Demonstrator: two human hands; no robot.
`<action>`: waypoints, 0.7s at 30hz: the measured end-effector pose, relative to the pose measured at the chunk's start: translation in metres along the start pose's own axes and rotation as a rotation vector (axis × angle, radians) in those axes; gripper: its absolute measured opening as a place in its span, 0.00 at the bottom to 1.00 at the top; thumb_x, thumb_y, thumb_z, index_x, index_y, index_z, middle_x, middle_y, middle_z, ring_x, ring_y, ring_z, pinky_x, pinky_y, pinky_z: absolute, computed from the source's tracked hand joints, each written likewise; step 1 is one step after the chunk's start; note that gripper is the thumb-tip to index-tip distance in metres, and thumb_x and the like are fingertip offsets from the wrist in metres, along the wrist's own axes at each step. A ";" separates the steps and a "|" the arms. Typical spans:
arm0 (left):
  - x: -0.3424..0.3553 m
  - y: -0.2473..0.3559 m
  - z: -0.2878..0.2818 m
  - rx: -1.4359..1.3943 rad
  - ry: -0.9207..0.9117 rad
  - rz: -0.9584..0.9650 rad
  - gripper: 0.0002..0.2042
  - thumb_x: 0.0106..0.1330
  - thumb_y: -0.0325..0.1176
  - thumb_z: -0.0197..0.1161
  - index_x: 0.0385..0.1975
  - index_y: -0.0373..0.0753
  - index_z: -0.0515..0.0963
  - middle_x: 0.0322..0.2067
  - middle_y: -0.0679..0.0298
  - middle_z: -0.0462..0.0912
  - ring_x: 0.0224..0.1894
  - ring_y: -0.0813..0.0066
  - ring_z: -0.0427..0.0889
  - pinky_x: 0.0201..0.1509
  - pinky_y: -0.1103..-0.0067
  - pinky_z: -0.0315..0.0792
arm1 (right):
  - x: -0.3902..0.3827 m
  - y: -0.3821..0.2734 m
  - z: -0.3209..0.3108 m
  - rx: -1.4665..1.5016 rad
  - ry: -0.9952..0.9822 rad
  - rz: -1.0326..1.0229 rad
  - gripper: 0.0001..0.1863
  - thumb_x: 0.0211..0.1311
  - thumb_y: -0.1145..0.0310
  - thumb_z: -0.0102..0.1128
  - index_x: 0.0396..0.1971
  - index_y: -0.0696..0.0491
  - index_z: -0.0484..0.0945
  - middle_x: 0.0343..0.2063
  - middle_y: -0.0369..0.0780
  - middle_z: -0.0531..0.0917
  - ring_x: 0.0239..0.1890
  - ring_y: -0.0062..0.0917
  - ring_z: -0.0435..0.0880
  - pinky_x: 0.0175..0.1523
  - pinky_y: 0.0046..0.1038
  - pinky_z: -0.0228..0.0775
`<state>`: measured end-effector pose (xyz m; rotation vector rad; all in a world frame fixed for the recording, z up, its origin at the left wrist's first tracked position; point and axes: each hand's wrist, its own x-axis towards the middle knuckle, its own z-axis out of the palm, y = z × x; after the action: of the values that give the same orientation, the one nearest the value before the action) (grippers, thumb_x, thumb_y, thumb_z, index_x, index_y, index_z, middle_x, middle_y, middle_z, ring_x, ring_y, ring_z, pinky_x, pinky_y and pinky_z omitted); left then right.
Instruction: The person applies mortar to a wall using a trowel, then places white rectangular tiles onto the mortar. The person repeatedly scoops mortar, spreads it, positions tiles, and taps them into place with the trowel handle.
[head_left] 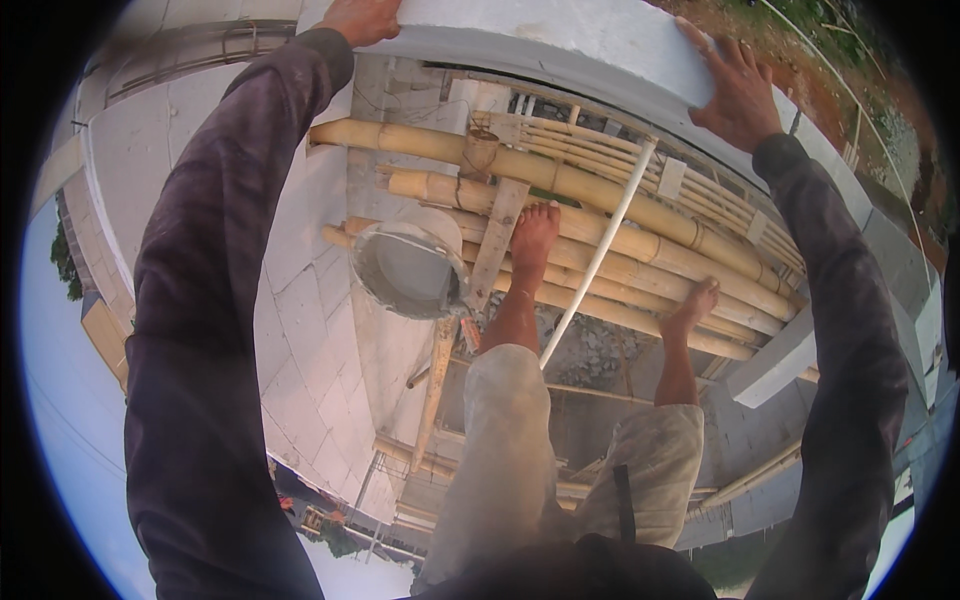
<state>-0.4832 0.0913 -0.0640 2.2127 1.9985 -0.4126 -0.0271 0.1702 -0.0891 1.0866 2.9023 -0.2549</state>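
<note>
A long white building block [540, 40] crosses the upper edge of the view, with one of my hands at each end. Its left end is gripped by my left hand [362, 20], whose fingers are partly cut off by the frame. At the other end, my right hand [735, 88] clasps the block with its fingers spread over it and the thumb toward the near side. A bucket [408, 262] of grey wet mortar stands below and left of centre, away from both hands.
My bare feet stand on bamboo poles [640, 245]. A short plank [497, 235] lies across the poles beside the bucket. One thin white pipe [600, 250] slants upward between my legs. White block walls [310, 330] rise at the left, and rubble [590, 350] shows far below through gaps.
</note>
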 end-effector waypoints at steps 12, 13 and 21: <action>0.008 -0.016 0.030 0.089 0.015 -0.041 0.53 0.44 0.22 0.74 0.74 0.48 0.53 0.71 0.65 0.61 0.74 0.62 0.61 0.72 0.40 0.53 | -0.032 0.068 -0.044 0.148 -0.258 0.228 0.60 0.46 0.49 0.78 0.77 0.44 0.51 0.67 0.52 0.68 0.70 0.48 0.65 0.72 0.53 0.55; 0.007 -0.016 0.029 0.079 0.014 -0.026 0.52 0.44 0.21 0.74 0.74 0.47 0.54 0.71 0.63 0.62 0.74 0.61 0.60 0.72 0.39 0.52 | -0.047 0.078 -0.046 0.165 -0.172 0.220 0.60 0.46 0.49 0.78 0.76 0.50 0.51 0.66 0.56 0.70 0.70 0.50 0.66 0.74 0.50 0.54; 0.008 -0.016 0.028 0.116 0.008 -0.029 0.52 0.44 0.21 0.74 0.74 0.45 0.53 0.70 0.62 0.63 0.73 0.60 0.60 0.70 0.38 0.54 | -0.094 0.092 -0.026 -0.049 -0.236 0.150 0.70 0.35 0.51 0.85 0.78 0.35 0.44 0.72 0.42 0.61 0.76 0.37 0.58 0.73 0.59 0.52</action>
<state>-0.5011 0.0931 -0.0914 2.2575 2.0619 -0.5374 0.1045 0.1821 -0.0686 1.1724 2.5935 -0.2842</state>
